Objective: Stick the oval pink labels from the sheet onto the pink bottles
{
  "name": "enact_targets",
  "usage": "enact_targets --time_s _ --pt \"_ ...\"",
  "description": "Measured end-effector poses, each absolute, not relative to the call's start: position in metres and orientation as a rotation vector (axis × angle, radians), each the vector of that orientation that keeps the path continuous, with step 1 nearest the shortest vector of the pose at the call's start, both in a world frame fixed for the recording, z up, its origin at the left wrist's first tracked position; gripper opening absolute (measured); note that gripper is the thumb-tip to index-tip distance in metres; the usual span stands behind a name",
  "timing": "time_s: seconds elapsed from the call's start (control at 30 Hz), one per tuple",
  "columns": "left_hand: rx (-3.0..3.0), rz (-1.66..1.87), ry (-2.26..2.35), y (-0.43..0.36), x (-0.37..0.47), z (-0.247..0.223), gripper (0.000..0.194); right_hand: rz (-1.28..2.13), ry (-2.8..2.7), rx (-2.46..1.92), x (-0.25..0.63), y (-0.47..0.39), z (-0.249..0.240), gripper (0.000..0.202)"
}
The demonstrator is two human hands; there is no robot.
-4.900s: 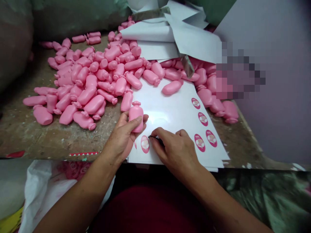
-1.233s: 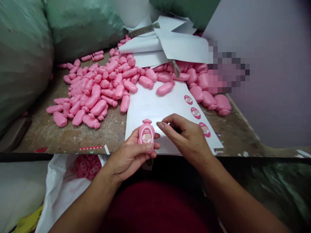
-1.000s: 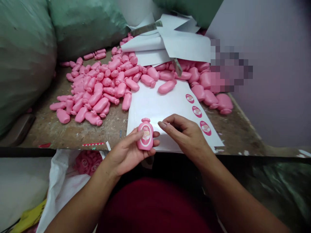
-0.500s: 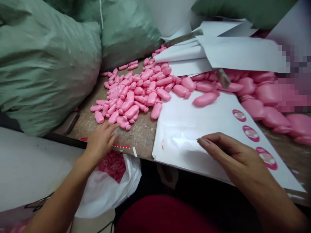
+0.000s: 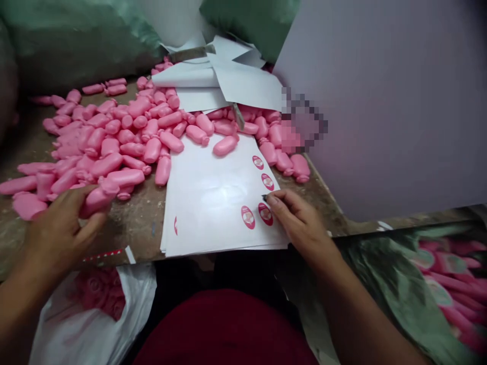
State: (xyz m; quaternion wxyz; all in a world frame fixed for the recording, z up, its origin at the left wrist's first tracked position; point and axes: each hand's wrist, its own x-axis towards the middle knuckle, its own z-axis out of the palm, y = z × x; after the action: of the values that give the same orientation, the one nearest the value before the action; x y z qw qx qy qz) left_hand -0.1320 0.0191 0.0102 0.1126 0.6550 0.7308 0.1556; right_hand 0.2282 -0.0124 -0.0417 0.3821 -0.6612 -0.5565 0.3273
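My left hand (image 5: 63, 228) grips a pink bottle (image 5: 99, 197) between thumb and fingers, at the near edge of a heap of pink bottles (image 5: 110, 126). On the right, my right hand (image 5: 299, 218) has thumb and forefinger pinched together over a sheet of oval stickers (image 5: 213, 197); a small dark tip shows at the fingertips, too small to name. Red and white oval stickers (image 5: 248, 217) line the sheet's right side. One pink bottle (image 5: 225, 145) lies on the sheet's far part.
Crumpled white sheets (image 5: 247, 83) cover bottles at the back. Green sacks (image 5: 87, 45) stand behind. Below the table edge are a white bag (image 5: 64, 324) of pink pieces and a green bag (image 5: 391, 268) with labelled pink bottles. A pale panel (image 5: 388, 111) rises at right.
The view has swung to the right. My left hand has picked up a pink bottle from the heap. My right hand has come to the stickers on the sheet's right side.
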Motion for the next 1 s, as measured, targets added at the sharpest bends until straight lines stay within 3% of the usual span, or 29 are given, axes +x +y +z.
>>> enact_targets --time_s 0.07,0.13,0.27,0.47,1.0 --pt "1.634 0.714 1.996 0.009 -0.093 0.013 0.027 0.923 -1.426 -1.634 0.222 -0.016 -0.041 0.026" --pt "1.219 0.941 1.568 0.004 -0.047 0.008 0.037 0.979 -1.463 -1.592 0.216 -0.018 -0.037 0.024" --pt "0.711 0.936 1.017 0.011 0.024 -0.019 0.043 0.941 -1.476 -1.622 0.220 -0.018 -0.031 0.022" --pt "0.669 0.919 1.074 0.016 0.023 -0.036 0.036 0.780 -1.772 -1.833 0.228 -0.014 -0.037 0.019" --pt "0.474 1.038 0.967 0.025 0.045 -0.040 0.022 0.140 -2.073 -1.719 0.208 -0.012 -0.055 0.013"
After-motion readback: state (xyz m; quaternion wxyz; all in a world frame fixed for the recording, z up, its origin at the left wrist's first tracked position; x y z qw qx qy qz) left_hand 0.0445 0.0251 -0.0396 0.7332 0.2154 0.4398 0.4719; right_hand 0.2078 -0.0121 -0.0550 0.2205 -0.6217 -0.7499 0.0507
